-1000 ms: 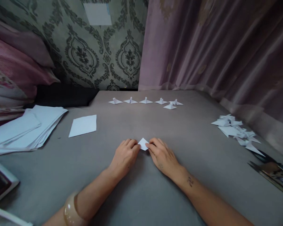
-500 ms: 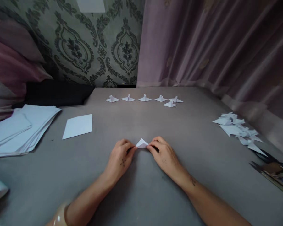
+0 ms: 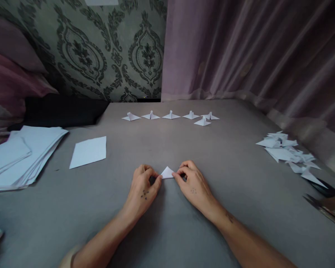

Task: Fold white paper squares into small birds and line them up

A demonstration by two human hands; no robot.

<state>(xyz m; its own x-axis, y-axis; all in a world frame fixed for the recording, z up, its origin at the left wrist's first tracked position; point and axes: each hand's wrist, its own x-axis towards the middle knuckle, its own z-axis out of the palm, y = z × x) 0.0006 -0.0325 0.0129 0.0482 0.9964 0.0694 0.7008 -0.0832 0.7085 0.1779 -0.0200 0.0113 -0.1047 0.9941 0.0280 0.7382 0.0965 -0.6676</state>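
Note:
A small piece of folded white paper [image 3: 167, 173] is held low over the grey surface, its peak pointing away from me. My left hand [image 3: 145, 186] pinches its left corner between thumb and fingers. On the opposite corner, my right hand [image 3: 194, 184] grips it the same way. The fingertips cover both ends of the paper, so only its triangular middle shows. Whether it touches the surface underneath I cannot tell.
Several folded paper figures [image 3: 171, 115] stand in a row at the back. More folded paper pieces [image 3: 281, 153] lie heaped at right, near dark pointed tools [image 3: 321, 204]. At left are a square sheet [image 3: 88, 152] and a stack of white paper [image 3: 41, 149].
The folded paper has turned slightly between my hands and looks a little flatter along its lower edge. Both hands stay on its corners. The camera view has shifted slightly.

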